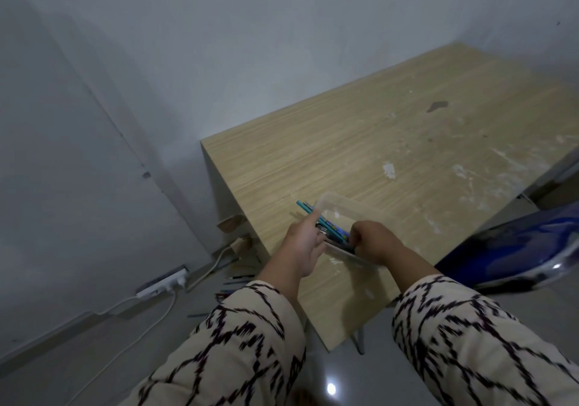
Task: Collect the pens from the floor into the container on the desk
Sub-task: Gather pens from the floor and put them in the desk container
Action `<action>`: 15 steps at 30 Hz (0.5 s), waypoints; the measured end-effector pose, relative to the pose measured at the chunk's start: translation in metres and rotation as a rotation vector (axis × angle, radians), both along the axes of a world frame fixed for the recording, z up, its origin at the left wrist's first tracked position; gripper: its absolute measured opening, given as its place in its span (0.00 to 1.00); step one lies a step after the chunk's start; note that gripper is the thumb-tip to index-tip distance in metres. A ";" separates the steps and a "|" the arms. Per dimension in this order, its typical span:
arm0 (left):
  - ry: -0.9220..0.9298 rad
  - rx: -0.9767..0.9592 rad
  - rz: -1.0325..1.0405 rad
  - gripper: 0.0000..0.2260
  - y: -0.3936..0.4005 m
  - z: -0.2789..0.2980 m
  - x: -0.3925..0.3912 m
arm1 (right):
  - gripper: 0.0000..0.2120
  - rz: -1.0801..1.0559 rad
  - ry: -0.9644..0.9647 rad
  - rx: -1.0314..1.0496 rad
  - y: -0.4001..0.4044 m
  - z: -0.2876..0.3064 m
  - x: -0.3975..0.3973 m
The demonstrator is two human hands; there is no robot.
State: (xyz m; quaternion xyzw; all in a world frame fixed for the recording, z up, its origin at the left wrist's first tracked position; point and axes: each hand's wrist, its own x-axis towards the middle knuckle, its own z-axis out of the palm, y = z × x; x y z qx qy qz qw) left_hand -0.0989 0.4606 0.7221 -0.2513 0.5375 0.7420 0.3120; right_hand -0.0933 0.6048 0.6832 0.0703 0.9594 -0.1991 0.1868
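A clear plastic container [346, 210] stands on the wooden desk [391, 142] near its front left corner. A bundle of pens [329, 228], some teal, lies across its near left side, with tips sticking out past the rim. My left hand [302, 242] is at the container's left edge, fingers against the pens. My right hand [374, 242] is curled over the near rim, closed on the pens' lower ends. More pens [235, 283] lie on the floor under the desk's left edge, partly hidden by my left sleeve.
A white power strip [163, 282] with a cable lies on the floor by the left wall. A blue chair [513, 255] stands right of my right arm. Cardboard scraps [233, 224] sit beside the desk's left side. Walls close in behind and to the left.
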 end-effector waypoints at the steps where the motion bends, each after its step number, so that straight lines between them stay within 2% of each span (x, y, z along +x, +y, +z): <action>1: -0.005 0.001 0.005 0.26 0.001 0.000 -0.001 | 0.08 -0.009 -0.001 0.002 0.001 0.001 0.000; 10: 0.018 -0.029 0.033 0.24 -0.001 -0.005 -0.009 | 0.07 -0.076 -0.030 0.028 -0.001 0.006 -0.006; 15: 0.018 -0.031 0.031 0.24 -0.004 -0.004 -0.013 | 0.15 -0.126 -0.070 0.053 -0.003 0.010 -0.006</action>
